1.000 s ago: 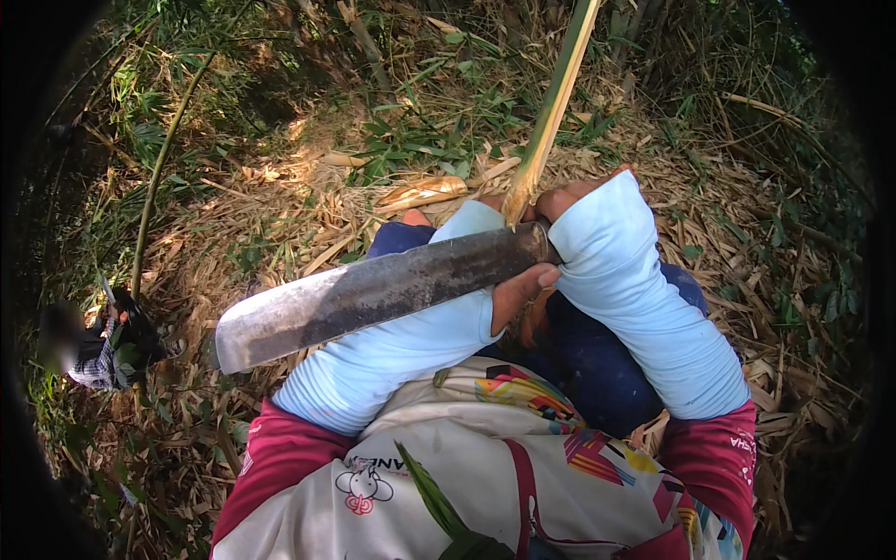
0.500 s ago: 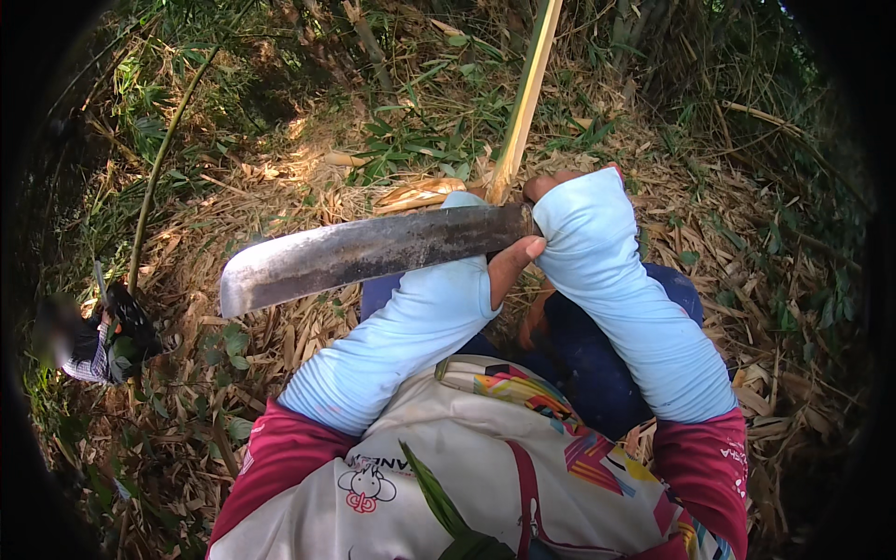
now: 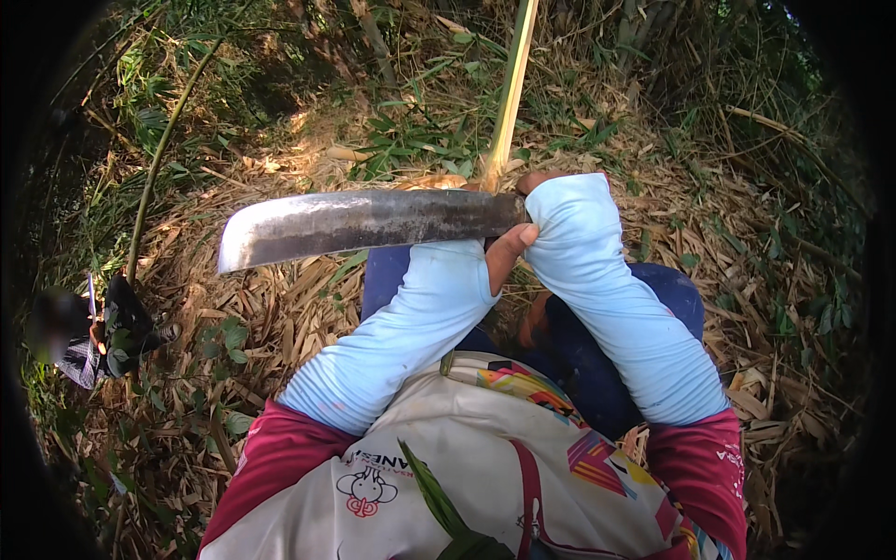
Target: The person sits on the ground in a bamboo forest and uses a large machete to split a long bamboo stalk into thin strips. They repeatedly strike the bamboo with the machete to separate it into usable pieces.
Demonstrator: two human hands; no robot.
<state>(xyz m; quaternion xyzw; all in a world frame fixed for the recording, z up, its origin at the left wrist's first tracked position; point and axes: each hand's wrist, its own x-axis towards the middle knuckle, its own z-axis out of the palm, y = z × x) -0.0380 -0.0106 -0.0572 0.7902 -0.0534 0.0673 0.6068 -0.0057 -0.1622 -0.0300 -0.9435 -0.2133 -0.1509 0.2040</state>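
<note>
Seen from the head camera, a broad-bladed knife (image 3: 373,224) lies almost level across our knees, its squared tip out to our left, its heel beside our right hand (image 3: 539,180). The right hand's fingers are curled around the handle, which they hide; we judge that this grip at one end bears the blade's weight and points its length away from our body.

A split green-and-pale strip (image 3: 509,112), apparently bamboo, slants up beyond the blade, its frayed lower end just behind the heel. Our left hand (image 3: 507,254) shows little more than a thumb below the blade; the rest is hidden, so we cannot tell whether it is closed on the strip, though its place beneath that end suggests a steadying role. Bent knees in blue trousers (image 3: 677,299) flank the wrists, perhaps as support. Pale blue sleeves (image 3: 392,345) probably guard our forearms from scratches.

Dark lettering tops a cartoon head on our whitish shirt (image 3: 429,448); small white print marks the crimson sleeves (image 3: 299,457). No maker's mark can be made out on the blade. Another person (image 3: 121,322) sits at far left, amid dry leaf litter (image 3: 224,289).
</note>
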